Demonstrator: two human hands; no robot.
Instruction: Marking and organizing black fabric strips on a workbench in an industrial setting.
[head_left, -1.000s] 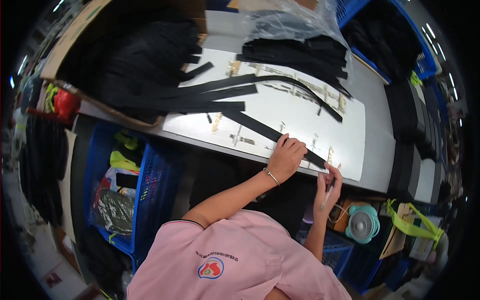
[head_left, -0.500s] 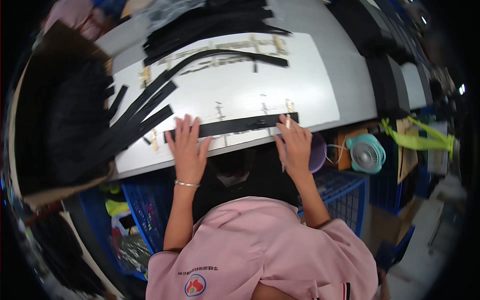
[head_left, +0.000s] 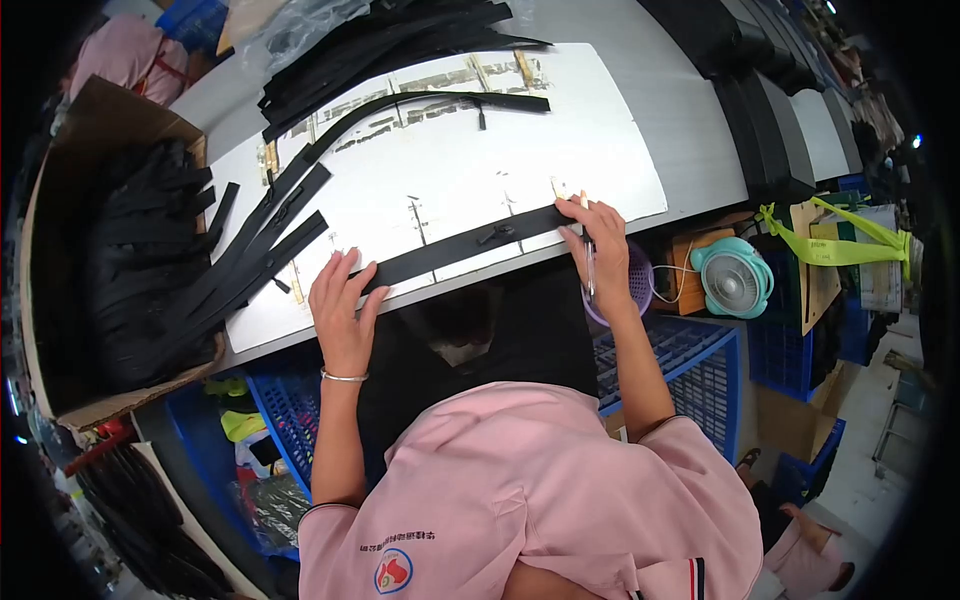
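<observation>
A long black zipper (head_left: 455,248) with a dark slider near its right half lies along the near edge of a white marked board (head_left: 450,165). The fingers of my left hand (head_left: 343,310) grip its left end, the thumb toward me. At the right end, the fingertips of my right hand (head_left: 603,250) press on the zipper, while a slim silver pen (head_left: 590,268) is held in that same hand, pointing down along the palm. Short dark lines and tape marks show on the board beyond the zipper. My fingers hide both zipper ends.
A cardboard box (head_left: 55,240) of black zippers stands at the left, several strips (head_left: 285,215) trailing onto the board. More black strips (head_left: 390,50) lie at the far side. A turquoise fan (head_left: 735,278), a purple basket (head_left: 637,285) and blue crates (head_left: 700,390) sit beyond the table's near edge.
My left hand has shifted left and nearer, closing on the zipper's left end. My right hand stays at the other end with the pen. The whole view has shifted slightly.
</observation>
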